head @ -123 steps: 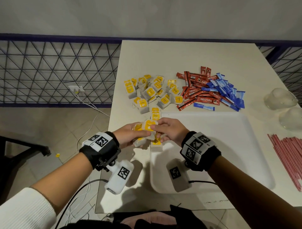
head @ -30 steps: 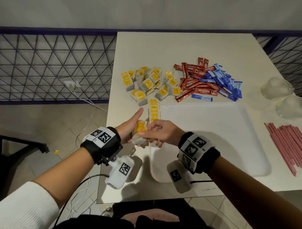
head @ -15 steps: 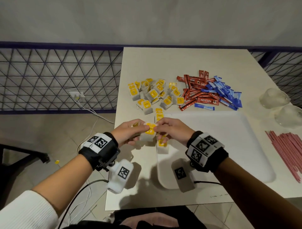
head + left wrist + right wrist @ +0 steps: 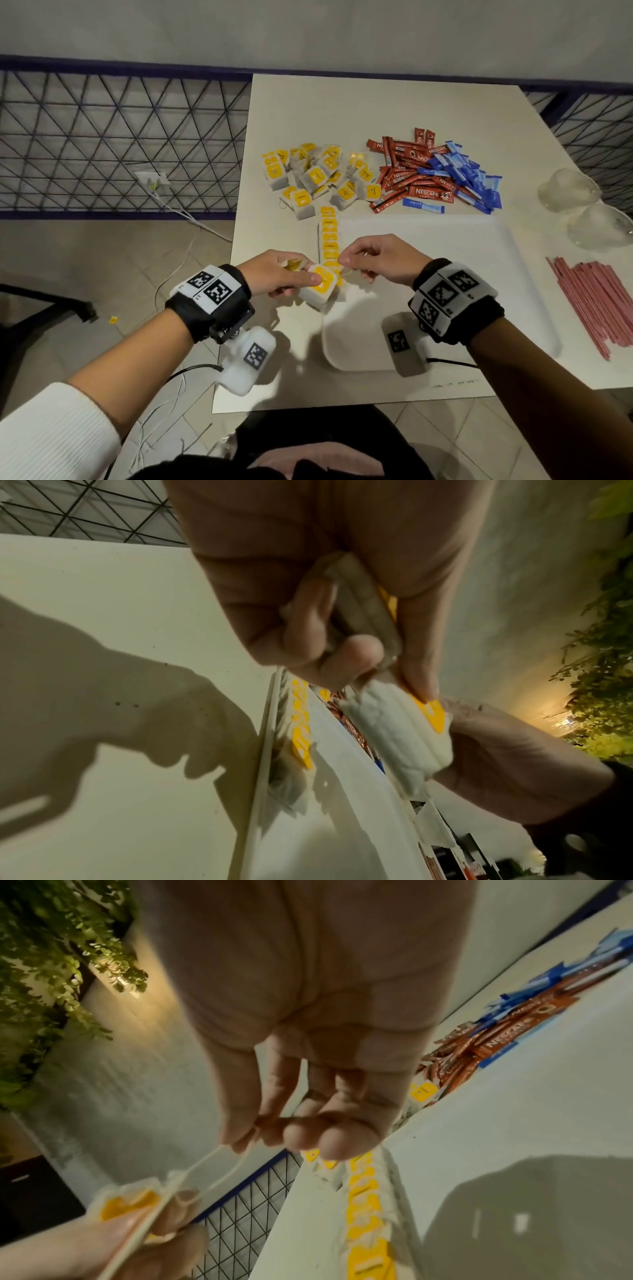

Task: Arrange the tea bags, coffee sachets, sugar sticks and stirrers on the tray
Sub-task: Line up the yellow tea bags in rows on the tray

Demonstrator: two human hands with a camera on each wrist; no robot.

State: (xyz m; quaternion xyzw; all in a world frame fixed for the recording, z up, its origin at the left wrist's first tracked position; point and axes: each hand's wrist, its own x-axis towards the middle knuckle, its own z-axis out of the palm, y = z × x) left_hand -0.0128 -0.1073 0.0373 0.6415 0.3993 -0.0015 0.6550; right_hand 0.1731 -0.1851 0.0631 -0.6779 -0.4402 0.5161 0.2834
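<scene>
L hand (image 4: 279,275) is gripping a small stack of tea bags (image 4: 320,286), thumb on the top yellow tag, right at the tray's (image 4: 479,274) near-left corner. R hand (image 4: 375,260) has thumb + forefinger pinched on the thin string (image 4: 202,1161) coming off that stack, other fingers curled in.

Imo the trick here is to get the string tucked under or wrapped flat before setting the bag down, otherwise it'll snag the row. Then lay it overlapping the last one so the tags line up.

Counts: 1 row of tea bags (image 4: 329,240) along the tray's left edge, approx 8 tags showing, hard to be exact. Beyond the tray: loose tea bag pile (image 4: 318,178), 20-ish; Nescafe sachets (image 4: 409,171) and blue sugar sticks (image 4: 469,174) too jumbled to count. Pink stirrers (image 4: 592,301) right of the tray, a big bundle. 2 clear glasses (image 4: 582,209) there too.
</scene>
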